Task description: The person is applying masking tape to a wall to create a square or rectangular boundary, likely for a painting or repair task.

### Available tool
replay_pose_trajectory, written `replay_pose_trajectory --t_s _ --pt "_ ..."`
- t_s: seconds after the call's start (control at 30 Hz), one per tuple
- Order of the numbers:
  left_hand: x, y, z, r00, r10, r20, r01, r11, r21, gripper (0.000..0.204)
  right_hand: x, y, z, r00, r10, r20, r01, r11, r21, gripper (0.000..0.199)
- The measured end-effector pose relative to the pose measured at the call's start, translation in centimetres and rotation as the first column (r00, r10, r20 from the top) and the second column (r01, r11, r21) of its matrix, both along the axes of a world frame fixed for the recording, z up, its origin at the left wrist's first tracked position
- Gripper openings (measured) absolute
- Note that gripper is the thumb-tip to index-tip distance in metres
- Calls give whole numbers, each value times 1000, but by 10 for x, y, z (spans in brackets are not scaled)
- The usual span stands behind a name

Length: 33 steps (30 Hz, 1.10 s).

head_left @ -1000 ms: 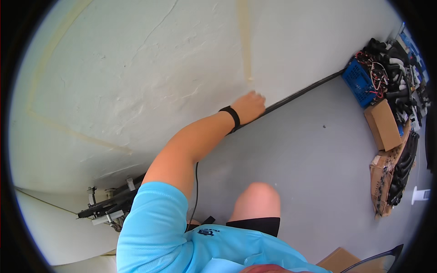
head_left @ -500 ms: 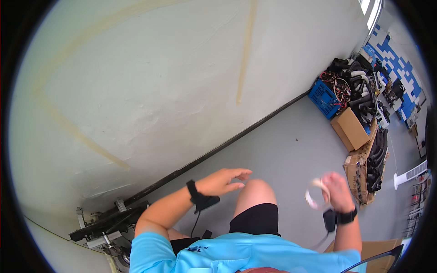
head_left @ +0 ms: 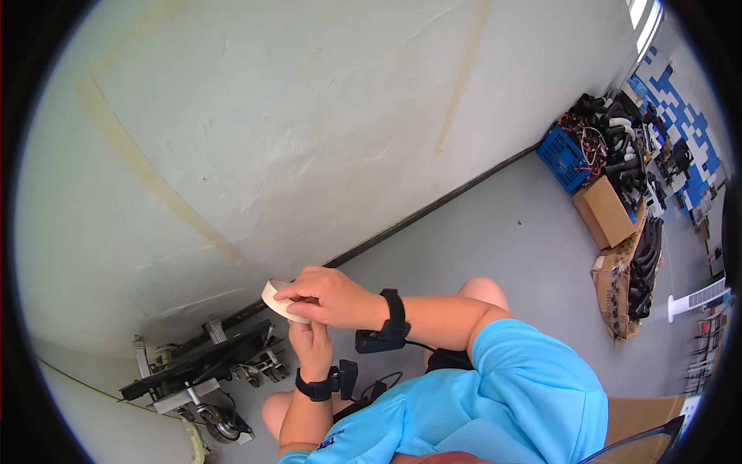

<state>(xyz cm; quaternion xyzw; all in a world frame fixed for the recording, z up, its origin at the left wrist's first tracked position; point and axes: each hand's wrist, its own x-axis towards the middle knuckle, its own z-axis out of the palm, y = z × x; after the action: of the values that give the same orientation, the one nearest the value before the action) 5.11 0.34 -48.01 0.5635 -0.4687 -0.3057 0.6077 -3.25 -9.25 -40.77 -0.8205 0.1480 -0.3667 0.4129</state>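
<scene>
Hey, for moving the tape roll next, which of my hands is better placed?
Probably your right hand: its thumb and fingers are on the tape roll. Your left hand sits just below in the picture, its fingertips hidden, so I can't tell its hold.

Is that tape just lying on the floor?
No, the right hand has its fingers around the pale roll of tape.

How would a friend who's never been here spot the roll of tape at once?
Find the big pale wall and follow the dark strip along its foot, down and left, to where the right hand and left hand meet. The roll of tape is in the right hand's grip, just above the left hand in the picture. It is a cream ring, unlike the black wristbands nearby.
</scene>
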Motion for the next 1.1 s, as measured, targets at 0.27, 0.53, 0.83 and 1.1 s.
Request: replay_pose_trajectory --t_s 0.27,0.53,0.83,1.1 --pt "-3 10 -26 961 -232 -151 263 935 239 18 -124 -169 -54 631 -761 151 624 614 484 18" --pt "-2 8 -66 939 -199 -280 290 896 337 20 -194 -267 -132 507 -861 -35 667 367 649 40" --pt "-5 12 -70 958 -140 -251 243 859 450 17 -198 -283 -143 606 -789 -101 645 413 644 21" --pt "-7 10 -70 934 -94 -344 252 856 451 18 -187 -269 -138 528 -817 231 244 407 880 10"
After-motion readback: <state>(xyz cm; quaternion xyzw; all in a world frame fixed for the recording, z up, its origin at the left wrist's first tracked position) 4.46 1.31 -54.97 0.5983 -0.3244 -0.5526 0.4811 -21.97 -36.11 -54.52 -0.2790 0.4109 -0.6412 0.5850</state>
